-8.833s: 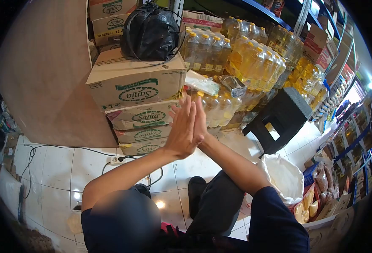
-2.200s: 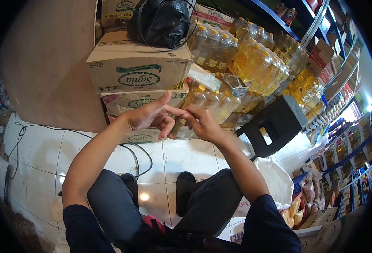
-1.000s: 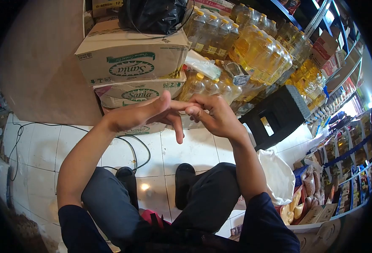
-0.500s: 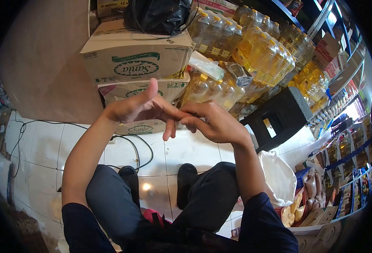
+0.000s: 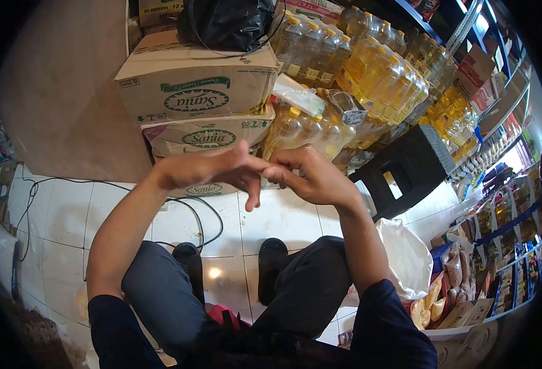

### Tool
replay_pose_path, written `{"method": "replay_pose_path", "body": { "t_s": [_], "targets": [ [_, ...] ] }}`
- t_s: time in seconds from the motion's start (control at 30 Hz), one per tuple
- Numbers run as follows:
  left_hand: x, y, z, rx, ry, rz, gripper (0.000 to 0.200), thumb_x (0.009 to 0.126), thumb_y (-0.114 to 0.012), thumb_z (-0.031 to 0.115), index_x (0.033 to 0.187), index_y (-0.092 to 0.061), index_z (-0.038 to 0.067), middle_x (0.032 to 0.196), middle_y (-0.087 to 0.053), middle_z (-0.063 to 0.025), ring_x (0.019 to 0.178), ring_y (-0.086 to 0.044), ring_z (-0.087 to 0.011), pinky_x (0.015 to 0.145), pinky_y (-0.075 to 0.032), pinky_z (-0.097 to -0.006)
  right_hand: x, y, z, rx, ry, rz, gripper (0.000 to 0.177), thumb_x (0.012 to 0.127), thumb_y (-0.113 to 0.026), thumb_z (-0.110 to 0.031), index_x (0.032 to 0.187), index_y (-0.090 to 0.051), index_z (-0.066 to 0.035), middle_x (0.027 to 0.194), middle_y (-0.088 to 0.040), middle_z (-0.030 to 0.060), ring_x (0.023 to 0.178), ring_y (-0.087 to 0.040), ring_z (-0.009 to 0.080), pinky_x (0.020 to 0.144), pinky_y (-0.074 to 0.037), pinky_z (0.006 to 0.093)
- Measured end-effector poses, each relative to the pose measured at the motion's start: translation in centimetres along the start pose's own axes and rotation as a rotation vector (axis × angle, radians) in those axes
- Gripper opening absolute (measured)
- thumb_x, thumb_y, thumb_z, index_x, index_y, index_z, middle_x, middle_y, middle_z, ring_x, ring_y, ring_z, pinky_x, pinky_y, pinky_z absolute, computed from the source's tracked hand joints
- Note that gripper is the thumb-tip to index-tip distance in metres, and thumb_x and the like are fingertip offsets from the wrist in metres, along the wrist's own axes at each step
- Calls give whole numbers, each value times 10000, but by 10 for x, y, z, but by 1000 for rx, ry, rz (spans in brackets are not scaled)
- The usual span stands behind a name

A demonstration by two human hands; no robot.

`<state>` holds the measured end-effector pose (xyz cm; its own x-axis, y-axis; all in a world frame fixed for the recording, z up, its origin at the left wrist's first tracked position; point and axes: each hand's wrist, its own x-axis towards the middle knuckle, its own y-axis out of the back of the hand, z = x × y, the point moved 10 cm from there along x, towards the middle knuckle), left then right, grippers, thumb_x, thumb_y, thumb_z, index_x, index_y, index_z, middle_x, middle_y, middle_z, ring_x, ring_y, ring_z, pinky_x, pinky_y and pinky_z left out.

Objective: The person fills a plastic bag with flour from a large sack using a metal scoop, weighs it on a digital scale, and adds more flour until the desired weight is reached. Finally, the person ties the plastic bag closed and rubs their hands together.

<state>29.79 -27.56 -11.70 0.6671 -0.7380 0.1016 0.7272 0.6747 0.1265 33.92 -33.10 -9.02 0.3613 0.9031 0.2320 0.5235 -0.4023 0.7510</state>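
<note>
My left hand (image 5: 212, 170) is held out above the floor, its thumb raised and its fingers apart. One of its fingers reaches toward my right hand (image 5: 311, 175), which is closed around that finger's end in a pinch. Both hands are joined there, in front of the stacked cardboard boxes. Just behind my left hand is the middle Sania box (image 5: 212, 136). Shrink-wrapped bottles of yellow oil (image 5: 308, 130) stand behind my right hand. I see no tool or other object in either hand.
A black plastic stool (image 5: 403, 172) lies tilted at the right, with a white sack (image 5: 403, 258) below it. A black cable (image 5: 200, 224) loops over the tiled floor (image 5: 277, 215). A black plastic bag (image 5: 228, 24) sits on the top box (image 5: 197, 80). Stocked shelves line the right.
My left hand has turned, its thumb lowering and swinging right. My right hand keeps its pinch on the left finger and has barely moved.
</note>
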Motion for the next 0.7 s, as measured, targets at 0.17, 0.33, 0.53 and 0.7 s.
{"method": "replay_pose_path", "body": {
  "t_s": [0.17,0.33,0.53,0.7],
  "targets": [
    [3,-3,-14,-40,13,-32,971,856,-178,773,1270,-486,-50,879,-623,-113,929,-603,-198,919,-438,-360,7,-6,5,-49,-9,45,365,921,-599,-319,817,-620,30,601,-545,189,535,-534,321,524,-407,386],
    [3,-13,-23,-10,87,-66,906,869,-165,753,1192,-513,-19,898,-623,-116,943,-598,-201,946,-421,-361,11,-15,-5,-26,60,61,361,915,-608,-312,799,-623,29,629,-571,202,562,-560,346,537,-422,395],
    [-1,-3,-23,-90,11,-118,1118,768,-102,849,1270,-450,-87,915,-623,-156,941,-601,-242,938,-416,-384,12,-12,-11,22,45,-8,252,937,-559,-219,958,-607,27,725,-609,206,649,-592,349,604,-454,384],
    [-7,4,-21,-197,15,-158,1181,718,-75,897,1304,-442,-61,915,-643,-142,987,-609,-258,985,-399,-406,10,-14,-12,90,54,-40,280,939,-500,-123,1174,-560,17,759,-613,180,697,-600,296,661,-472,374]
  ]
}}
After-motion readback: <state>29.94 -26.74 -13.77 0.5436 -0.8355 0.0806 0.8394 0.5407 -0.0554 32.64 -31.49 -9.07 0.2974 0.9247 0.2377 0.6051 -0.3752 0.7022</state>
